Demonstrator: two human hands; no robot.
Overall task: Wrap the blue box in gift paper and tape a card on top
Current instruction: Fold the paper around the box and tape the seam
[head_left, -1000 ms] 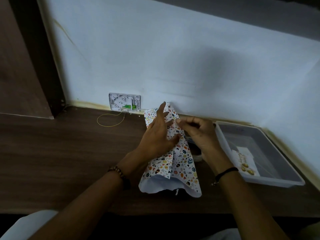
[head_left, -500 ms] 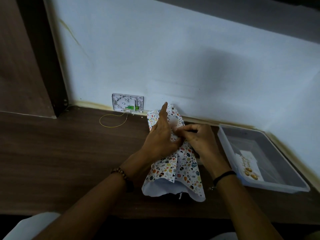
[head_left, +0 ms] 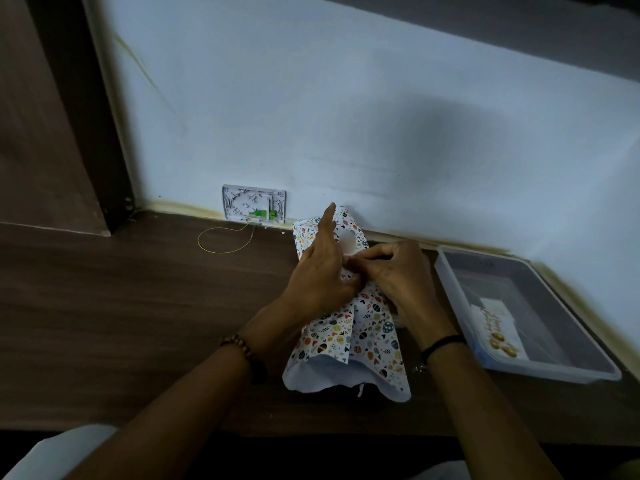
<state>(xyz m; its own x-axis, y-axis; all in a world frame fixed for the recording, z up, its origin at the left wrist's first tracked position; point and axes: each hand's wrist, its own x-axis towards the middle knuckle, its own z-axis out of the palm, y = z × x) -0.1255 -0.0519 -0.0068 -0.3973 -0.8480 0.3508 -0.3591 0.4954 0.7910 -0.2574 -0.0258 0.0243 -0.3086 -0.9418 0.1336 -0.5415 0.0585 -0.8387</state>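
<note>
Pale wall at back, dark wood desk below. Landmark = colourful egg-print gift paper, lying mid-desk as a loose tube w/ near end gaping; blue box is inside it, hidden. Right of it: grey plastic tray holding white card w/ gold lettering. Left hand lies flat on top of it, fingers straight, pressing overlap down. Right hand is just beside, touching left thumb, fingertips curled & pinching at paper's seam; whether tape's in there, can't tell. Handling, prob: paper light, thin, creases/tears easily, springs open if released. Hold at seam over stiff box, not floppy ends.
</note>
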